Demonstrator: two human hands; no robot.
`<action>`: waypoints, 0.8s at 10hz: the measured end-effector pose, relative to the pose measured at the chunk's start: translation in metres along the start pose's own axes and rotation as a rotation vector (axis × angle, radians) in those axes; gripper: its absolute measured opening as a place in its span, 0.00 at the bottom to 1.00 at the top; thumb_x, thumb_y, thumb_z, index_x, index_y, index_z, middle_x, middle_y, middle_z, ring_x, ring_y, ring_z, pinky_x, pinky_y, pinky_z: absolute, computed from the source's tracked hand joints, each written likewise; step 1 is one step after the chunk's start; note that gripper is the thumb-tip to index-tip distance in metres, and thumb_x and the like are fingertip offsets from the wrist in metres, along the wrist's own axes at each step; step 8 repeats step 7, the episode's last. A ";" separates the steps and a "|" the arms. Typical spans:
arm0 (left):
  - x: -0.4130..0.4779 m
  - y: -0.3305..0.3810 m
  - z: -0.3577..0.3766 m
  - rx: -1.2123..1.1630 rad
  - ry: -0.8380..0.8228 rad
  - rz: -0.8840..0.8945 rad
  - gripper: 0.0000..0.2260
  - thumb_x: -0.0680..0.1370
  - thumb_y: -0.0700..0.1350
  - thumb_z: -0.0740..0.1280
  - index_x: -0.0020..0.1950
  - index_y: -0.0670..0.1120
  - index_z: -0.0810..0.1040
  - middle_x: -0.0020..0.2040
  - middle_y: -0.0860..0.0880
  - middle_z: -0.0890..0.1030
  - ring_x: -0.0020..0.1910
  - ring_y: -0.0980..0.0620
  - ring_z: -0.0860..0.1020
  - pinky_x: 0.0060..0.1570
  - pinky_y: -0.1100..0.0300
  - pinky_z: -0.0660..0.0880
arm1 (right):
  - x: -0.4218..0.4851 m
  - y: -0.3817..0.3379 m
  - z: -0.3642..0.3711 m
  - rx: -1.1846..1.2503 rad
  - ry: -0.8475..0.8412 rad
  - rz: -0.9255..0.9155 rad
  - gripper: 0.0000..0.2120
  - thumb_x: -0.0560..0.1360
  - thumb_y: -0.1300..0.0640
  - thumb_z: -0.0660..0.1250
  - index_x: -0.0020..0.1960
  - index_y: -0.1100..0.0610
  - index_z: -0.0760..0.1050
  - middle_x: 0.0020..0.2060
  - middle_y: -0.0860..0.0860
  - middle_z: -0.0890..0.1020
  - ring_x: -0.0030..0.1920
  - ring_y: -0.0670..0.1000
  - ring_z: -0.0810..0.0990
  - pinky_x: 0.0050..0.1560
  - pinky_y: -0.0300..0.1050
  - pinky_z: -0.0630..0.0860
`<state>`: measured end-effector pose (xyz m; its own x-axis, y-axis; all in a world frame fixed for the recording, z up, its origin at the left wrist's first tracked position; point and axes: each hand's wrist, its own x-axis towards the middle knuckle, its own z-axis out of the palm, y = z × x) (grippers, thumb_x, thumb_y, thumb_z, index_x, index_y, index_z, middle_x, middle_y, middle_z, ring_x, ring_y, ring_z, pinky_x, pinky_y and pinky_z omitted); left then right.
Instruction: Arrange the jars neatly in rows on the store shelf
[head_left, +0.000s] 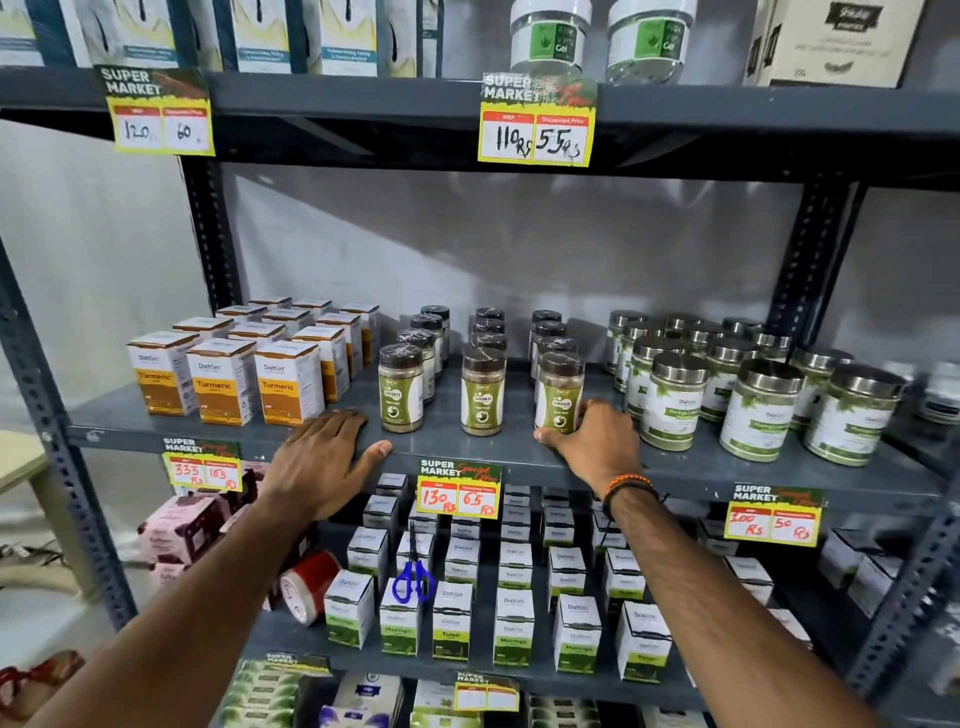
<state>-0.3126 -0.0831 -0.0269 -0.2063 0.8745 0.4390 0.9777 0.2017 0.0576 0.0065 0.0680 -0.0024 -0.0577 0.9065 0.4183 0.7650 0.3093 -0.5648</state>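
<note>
Green-labelled jars with dark caps stand in three rows running back on the grey middle shelf (441, 441). The front jars are the left one (400, 388), the middle one (482, 392) and the right one (559, 394). My right hand (597, 441) curls around the base of the right front jar, fingers touching its right side and thumb at its foot. Flat on the shelf's front edge lies my left hand (324, 457), fingers spread, just left of the left front jar and holding nothing.
Orange turmeric boxes (223, 382) fill the shelf's left part. Larger steel-lidded jars (675, 402) crowd its right part, close to my right hand. Price tags (460, 488) hang from the shelf edge. Below are white boxes, blue scissors (413, 582) and a red tape roll (306, 587).
</note>
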 end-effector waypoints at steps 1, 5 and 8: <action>0.000 0.001 0.000 -0.002 0.004 0.002 0.40 0.80 0.73 0.42 0.78 0.46 0.68 0.76 0.42 0.73 0.75 0.43 0.69 0.75 0.43 0.65 | 0.000 0.001 0.001 -0.001 0.008 0.001 0.29 0.62 0.31 0.79 0.51 0.51 0.83 0.44 0.47 0.88 0.44 0.51 0.86 0.46 0.50 0.84; 0.000 0.000 -0.002 -0.020 -0.034 -0.009 0.41 0.80 0.73 0.42 0.78 0.45 0.68 0.76 0.41 0.72 0.75 0.42 0.69 0.75 0.43 0.65 | -0.005 0.002 -0.010 0.017 -0.035 0.003 0.30 0.61 0.31 0.80 0.51 0.53 0.82 0.44 0.49 0.88 0.43 0.51 0.85 0.44 0.49 0.84; -0.013 0.016 -0.024 -0.049 0.062 0.066 0.40 0.80 0.73 0.46 0.79 0.44 0.64 0.79 0.42 0.68 0.77 0.42 0.67 0.74 0.42 0.67 | -0.072 -0.020 -0.112 0.121 0.066 -0.090 0.48 0.62 0.27 0.72 0.73 0.55 0.73 0.63 0.50 0.84 0.51 0.48 0.85 0.46 0.40 0.81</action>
